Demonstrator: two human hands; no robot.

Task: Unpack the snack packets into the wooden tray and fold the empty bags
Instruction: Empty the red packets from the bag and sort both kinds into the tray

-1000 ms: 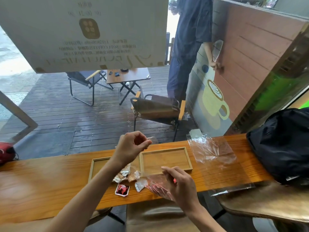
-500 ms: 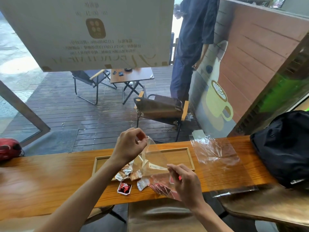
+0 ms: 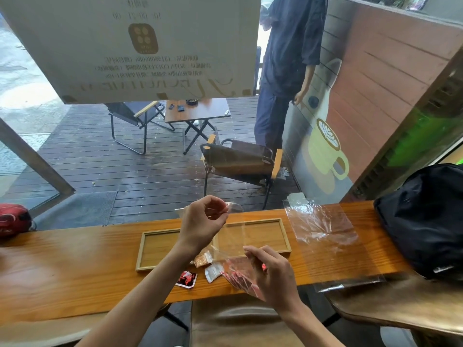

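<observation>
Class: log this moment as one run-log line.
left hand: pinches bag top | right hand: grips bag bottom | packets: on counter | tray: empty

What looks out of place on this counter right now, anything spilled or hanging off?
Several snack packets lie loose on the counter outside the wooden tray. A flat empty clear bag at the right overhangs the counter's near edge. Both hands, left hand and right hand, pinch another clear bag.

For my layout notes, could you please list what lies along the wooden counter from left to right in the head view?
Red bag → wooden tray → red snack packet → white packet → flat empty clear bag → black backpack.
</observation>
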